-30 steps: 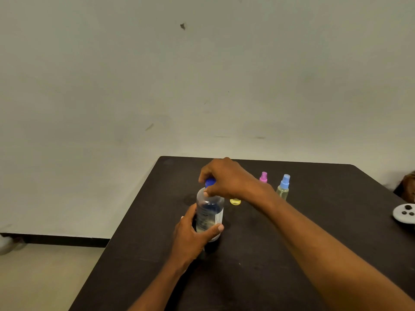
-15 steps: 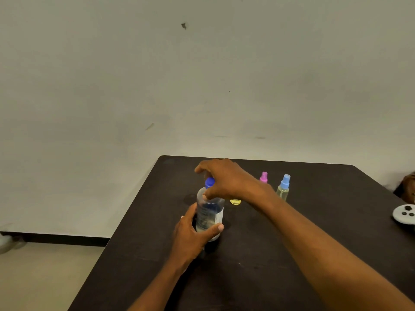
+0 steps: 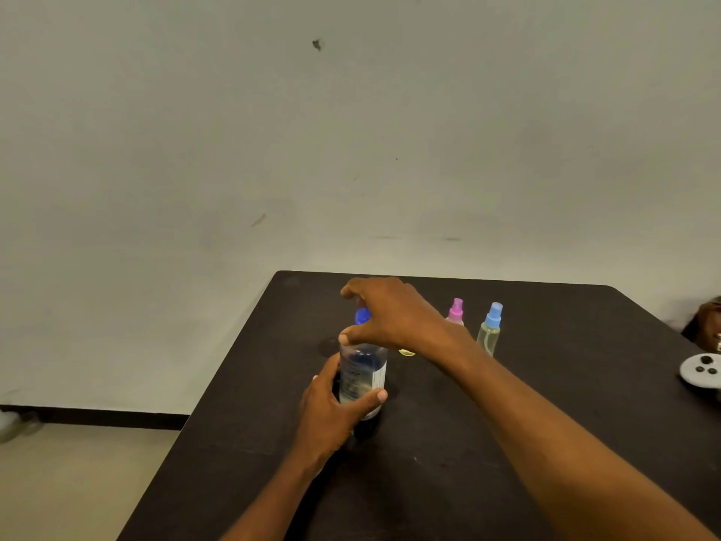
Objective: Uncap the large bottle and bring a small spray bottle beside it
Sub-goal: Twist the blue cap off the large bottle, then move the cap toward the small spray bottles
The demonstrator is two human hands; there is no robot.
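The large clear bottle (image 3: 363, 378) stands upright on the dark table (image 3: 448, 443). My left hand (image 3: 331, 411) wraps around its lower body. My right hand (image 3: 390, 314) curls over the top, fingers around the blue cap (image 3: 362, 316), which still sits on the neck. Behind my right wrist stand two small spray bottles: one with a pink top (image 3: 455, 311), mostly hidden by my wrist, and one with a light-blue top (image 3: 490, 329) holding pale yellow liquid.
A small yellow thing (image 3: 406, 352) lies on the table just under my right wrist. A white round object with dark spots (image 3: 700, 370) sits at the right edge. The table's left edge drops to the floor; a wall stands behind.
My right hand has turned on the cap, its fingers spreading and rotating a little. The bottle and my left hand have stayed in place.
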